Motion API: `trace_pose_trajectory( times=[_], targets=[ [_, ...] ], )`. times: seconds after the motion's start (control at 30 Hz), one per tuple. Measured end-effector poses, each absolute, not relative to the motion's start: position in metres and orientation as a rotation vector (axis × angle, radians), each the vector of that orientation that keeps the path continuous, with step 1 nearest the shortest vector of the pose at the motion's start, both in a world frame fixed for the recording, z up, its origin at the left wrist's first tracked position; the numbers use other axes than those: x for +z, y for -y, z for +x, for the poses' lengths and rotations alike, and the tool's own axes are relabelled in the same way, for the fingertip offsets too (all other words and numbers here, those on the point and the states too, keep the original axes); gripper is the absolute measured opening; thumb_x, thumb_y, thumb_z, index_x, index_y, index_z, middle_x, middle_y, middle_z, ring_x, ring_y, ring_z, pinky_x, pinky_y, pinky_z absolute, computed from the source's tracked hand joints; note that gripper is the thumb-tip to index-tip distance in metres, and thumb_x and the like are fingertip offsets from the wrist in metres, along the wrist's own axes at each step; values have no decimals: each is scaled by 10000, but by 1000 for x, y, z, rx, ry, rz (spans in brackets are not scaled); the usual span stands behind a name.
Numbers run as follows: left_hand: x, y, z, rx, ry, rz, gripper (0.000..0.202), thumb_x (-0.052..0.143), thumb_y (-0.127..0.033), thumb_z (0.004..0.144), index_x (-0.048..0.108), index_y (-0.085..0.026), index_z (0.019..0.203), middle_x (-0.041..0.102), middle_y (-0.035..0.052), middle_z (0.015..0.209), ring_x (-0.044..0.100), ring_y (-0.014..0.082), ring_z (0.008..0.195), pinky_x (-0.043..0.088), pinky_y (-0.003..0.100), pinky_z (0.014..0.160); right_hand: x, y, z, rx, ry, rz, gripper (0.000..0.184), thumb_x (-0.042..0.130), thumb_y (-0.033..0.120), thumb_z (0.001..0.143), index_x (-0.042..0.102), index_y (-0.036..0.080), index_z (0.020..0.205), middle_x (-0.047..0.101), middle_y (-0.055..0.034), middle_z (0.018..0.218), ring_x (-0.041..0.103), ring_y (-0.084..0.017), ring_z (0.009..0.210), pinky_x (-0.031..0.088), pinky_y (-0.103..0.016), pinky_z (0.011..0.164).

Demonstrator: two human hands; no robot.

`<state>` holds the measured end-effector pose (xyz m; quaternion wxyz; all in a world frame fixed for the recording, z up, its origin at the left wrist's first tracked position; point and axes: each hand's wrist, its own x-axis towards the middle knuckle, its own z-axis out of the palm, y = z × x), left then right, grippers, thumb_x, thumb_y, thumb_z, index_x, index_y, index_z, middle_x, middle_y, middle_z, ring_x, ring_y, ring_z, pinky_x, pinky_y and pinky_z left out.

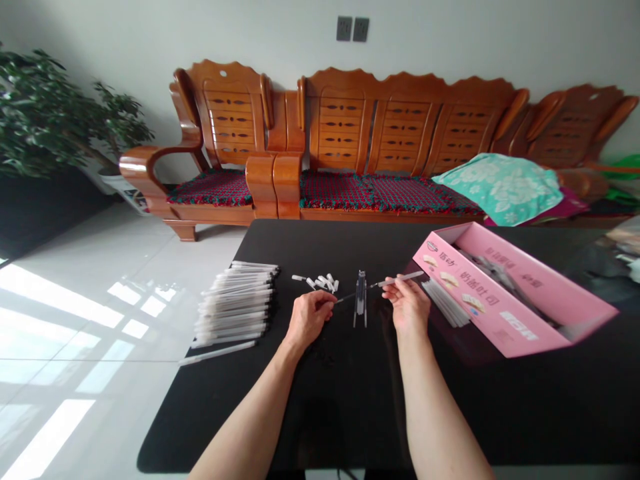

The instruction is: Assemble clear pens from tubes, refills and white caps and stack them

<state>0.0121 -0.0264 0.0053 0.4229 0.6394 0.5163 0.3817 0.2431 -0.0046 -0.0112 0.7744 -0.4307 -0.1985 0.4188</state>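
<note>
My left hand (311,315) pinches the end of a thin pen refill (347,297). My right hand (410,308) grips a whitish pen barrel (413,275), held slantwise between thumb and fingers. The refill's other end meets the open end of the barrel; how far inside it sits I cannot tell. Between my hands, a small bunch of refills (361,293) lies on the black table. Just beyond my left hand are several small white pen caps (327,281). To the left spreads a large stack of white pens (235,303) with dark ends.
A pink cardboard box (500,300) with grey packaging inside stands on the black table (320,413) at the right. White barrels (447,303) lie against its near side. Behind the table is a wooden sofa (380,133); potted plants (55,127) stand at the left.
</note>
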Motion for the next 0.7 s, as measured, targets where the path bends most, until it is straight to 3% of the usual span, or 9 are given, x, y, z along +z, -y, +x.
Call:
trace_pose_trajectory(
  times=[0.4,0.7],
  targets=[
    [-2,25,13,970,-1277,1592,187,578,-222,821,741,-173,896,675,6,625,650,132,584,492,213,594,-9,6,238,969,460,-943,329,842,204,570,669,122,837,753,-76,674,674,-148,486,554,-205,418],
    [4,23,16,1101,-958,1215,273,759,-322,718,700,-100,867,639,13,614,601,112,528,483,200,516,-7,7,241,1020,434,-935,238,816,186,588,660,122,756,742,-75,636,668,-151,478,583,-233,446]
  ],
)
